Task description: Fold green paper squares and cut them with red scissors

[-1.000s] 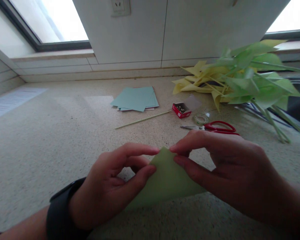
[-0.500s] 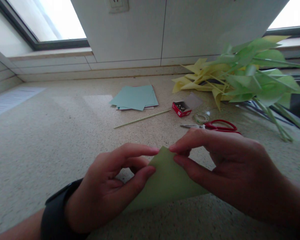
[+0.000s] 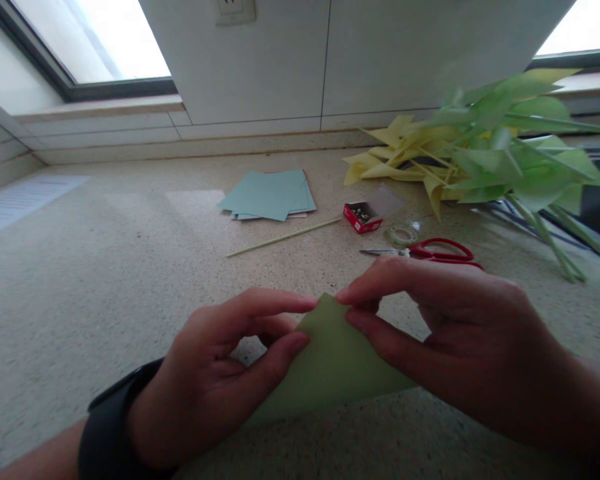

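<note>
Over that last second, hardly anything shifted: the left fingers (image 3: pixel 297 343) and right fingers (image 3: pixel 356 319) pinched the green paper (image 3: pixel 340 363) just below its peak, at eight and four o'clock. The paper sat towards the view's six o'clock, so I judged its shaping steadied rather than advanced. Scissors (image 3: pixel 416 252) lay at the paper's one o'clock.

My gaze has tipped down a touch since a second ago: the wall socket (image 3: pixel 236 15) has climbed until the top edge of my view cuts into its slots, and the brown mark on the wall (image 3: pixel 255 73) has slipped out of sight. The dark wristband (image 3: pixel 123 417) behind my left fingers (image 3: pixel 283 360) appears slightly farther left, and the green paper's (image 3: pixel 337 363) tip has crept left too.
</note>
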{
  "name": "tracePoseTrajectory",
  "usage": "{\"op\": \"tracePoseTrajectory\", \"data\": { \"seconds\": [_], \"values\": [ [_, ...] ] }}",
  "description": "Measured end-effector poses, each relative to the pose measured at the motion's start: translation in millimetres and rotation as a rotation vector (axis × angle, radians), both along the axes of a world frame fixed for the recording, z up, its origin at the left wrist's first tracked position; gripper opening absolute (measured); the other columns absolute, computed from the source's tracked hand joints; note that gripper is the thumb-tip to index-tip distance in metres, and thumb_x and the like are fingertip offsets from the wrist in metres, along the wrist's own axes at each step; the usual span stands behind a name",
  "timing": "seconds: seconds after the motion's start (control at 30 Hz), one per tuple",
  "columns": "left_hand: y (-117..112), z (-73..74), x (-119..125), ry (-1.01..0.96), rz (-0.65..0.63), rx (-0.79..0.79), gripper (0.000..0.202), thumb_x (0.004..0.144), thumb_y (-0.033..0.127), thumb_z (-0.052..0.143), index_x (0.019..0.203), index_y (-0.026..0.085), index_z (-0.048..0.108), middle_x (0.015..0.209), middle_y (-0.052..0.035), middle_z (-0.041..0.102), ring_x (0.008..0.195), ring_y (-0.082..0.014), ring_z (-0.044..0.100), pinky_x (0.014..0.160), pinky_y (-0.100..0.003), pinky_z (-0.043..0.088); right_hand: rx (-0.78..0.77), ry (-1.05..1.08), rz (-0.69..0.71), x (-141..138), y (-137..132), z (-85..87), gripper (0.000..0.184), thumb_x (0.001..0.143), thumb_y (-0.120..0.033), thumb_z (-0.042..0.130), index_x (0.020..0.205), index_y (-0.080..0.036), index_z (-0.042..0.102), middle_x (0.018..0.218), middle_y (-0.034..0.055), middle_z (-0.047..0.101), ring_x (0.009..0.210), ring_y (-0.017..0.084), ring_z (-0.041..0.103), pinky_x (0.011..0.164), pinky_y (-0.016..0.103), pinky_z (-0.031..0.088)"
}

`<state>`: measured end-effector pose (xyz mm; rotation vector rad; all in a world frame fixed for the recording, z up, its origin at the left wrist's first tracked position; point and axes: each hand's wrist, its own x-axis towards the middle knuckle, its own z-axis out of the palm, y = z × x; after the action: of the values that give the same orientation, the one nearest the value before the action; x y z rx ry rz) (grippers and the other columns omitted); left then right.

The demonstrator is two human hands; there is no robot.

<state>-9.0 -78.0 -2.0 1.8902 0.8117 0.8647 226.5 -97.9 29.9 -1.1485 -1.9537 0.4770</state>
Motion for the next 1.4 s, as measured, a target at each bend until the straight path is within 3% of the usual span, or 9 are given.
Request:
{"op": "tracePoseTrajectory", "data": {
  "seconds": [0.33,0.53,1.4],
  "values": [
    [0.7,1.0,0.8,0.009,-0.005,0.004,0.041,0.096,0.013,0.063,0.123,0.044,0.061,0.088,0.0099,0.076,0.072,-0.0043,0.071,0.066,-0.008,0.054,-0.005,0.002,-0.004,0.2,-1.0,-0.8,0.013,0.085,-0.016,0.067,0.092,-0.024,0.072,0.080,-0.0046,0.074,0.068,0.008,0.066,0.060,0.020,0.051],
    [1.6,1.1,0.3,0.011,-0.001,0.049,0.040,0.095,0.010,0.064,0.123,0.039,0.062,0.087,0.0070,0.076,0.069,-0.0066,0.071,0.063,-0.010,0.055,-0.012,-0.001,0.002,-0.6,-1.9,-1.0,0.013,0.084,-0.016,0.066,0.091,-0.024,0.072,0.079,-0.0032,0.073,0.068,0.011,0.066,0.057,0.023,0.051],
    [-1.1,0.1,-0.3,0.057,-0.035,0.035,0.042,0.095,0.015,0.064,0.124,0.046,0.061,0.094,0.0100,0.079,0.074,-0.0072,0.074,0.063,-0.009,0.056,-0.066,0.115,0.011,-4.7,-0.2,-0.8,0.010,0.081,-0.012,0.069,0.087,-0.019,0.069,0.073,-0.0056,0.067,0.066,0.006,0.061,0.061,0.015,0.050]
  ]
}}
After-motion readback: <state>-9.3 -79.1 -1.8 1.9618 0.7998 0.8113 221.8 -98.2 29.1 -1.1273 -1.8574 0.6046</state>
